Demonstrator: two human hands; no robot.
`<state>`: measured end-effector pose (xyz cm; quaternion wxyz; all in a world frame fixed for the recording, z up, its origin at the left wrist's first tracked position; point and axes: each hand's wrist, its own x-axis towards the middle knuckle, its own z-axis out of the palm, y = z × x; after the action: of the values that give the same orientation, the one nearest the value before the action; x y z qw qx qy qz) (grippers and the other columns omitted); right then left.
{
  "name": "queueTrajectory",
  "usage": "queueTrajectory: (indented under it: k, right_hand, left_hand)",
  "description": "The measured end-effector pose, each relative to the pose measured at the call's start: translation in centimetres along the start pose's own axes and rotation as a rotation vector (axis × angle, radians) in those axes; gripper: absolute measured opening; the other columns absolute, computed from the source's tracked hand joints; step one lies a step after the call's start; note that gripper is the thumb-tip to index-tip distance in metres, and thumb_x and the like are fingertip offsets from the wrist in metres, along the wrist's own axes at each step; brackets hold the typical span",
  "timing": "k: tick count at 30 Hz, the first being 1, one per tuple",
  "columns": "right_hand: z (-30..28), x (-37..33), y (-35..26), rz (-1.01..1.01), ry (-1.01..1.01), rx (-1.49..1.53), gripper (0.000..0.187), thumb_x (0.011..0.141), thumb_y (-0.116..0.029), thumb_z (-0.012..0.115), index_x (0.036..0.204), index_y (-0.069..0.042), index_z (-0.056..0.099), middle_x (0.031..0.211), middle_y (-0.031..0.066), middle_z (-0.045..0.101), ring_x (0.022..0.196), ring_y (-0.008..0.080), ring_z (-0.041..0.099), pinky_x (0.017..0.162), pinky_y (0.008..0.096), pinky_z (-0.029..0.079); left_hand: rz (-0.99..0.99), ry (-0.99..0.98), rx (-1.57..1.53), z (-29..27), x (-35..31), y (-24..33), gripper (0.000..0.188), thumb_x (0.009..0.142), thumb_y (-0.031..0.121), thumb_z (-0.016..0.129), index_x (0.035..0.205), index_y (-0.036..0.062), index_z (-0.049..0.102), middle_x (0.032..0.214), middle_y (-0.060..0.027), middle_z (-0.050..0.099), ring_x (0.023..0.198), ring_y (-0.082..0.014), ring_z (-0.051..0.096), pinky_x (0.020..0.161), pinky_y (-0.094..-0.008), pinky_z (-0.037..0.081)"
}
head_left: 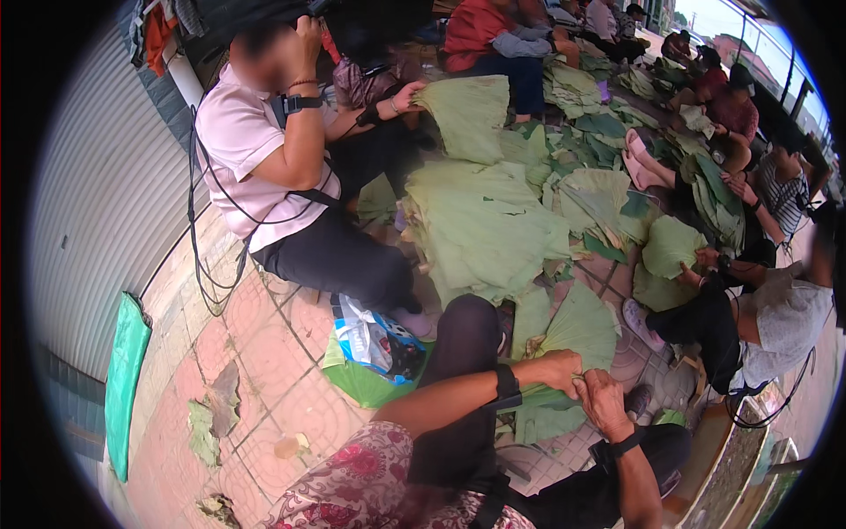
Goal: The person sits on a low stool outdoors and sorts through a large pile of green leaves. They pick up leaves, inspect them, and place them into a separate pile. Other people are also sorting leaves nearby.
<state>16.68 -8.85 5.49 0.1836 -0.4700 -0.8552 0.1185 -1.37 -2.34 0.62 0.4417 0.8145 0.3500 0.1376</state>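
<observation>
A large green lotus leaf (577,328) spreads out in front of my knees, its ribs fanning away from my fingers. My left hand (555,368) is closed on the leaf's near part. Right beside it, my right hand (604,401) is closed too, fingers bent at the same spot, with the fingertips of both hands almost touching. What lies between those fingertips is too small to make out. Under my hands hangs more of the leaf (542,423). Beyond it lies a broad pile of pale green lotus leaves (485,229).
At the left a person in a pink shirt (256,132) holds up a leaf (471,115). Another person (775,309) handles a leaf at the right. A blue and white bag (374,339) rests on a green one by my left knee. Torn leaf scraps (211,414) lie on the tiles.
</observation>
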Motion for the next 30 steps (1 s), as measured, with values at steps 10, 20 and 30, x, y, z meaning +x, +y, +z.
queueTrajectory:
  k: [10, 20, 30]
  right_hand:
    - [0.0, -2.2, 1.0, 0.025, 0.13, -0.082, 0.028, 0.098, -0.022, 0.06, 0.079, -0.003, 0.053, 0.07, 0.0182, 0.055, 0.064, 0.0399, 0.057, 0.057, 0.0498, 0.042]
    - [-1.6, -1.5, -0.2, 0.102, 0.195, 0.066, 0.037, 0.101, -0.029, 0.057, 0.074, -0.003, 0.055, 0.063, 0.0194, 0.054, 0.058, 0.039, 0.057, 0.055, 0.0476, 0.042]
    - [-0.7, 0.4, 0.3, 0.278, 0.169, 0.225, 0.037, 0.1, -0.035, 0.057, 0.084, -0.002, 0.059, 0.077, 0.0222, 0.06, 0.073, 0.045, 0.06, 0.065, 0.0503, 0.046]
  left_hand:
    - [0.1, 0.026, -0.045, 2.5, 2.3, 0.7, 0.039, 0.061, 0.032, 0.083, 0.077, -0.0006, 0.069, 0.065, -0.019, 0.063, 0.061, -0.0348, 0.063, 0.058, -0.0445, 0.047]
    - [0.164, 0.006, -0.067, -0.7, 0.6, 3.3, 0.044, 0.069, 0.041, 0.08, 0.074, -0.0001, 0.065, 0.066, -0.0184, 0.062, 0.062, -0.0372, 0.061, 0.06, -0.0462, 0.047]
    - [0.146, 0.342, -0.038, 0.2, 0.6, 1.3, 0.035, 0.082, 0.032, 0.075, 0.085, -0.0006, 0.065, 0.081, -0.0234, 0.065, 0.079, -0.0409, 0.064, 0.07, -0.0462, 0.048]
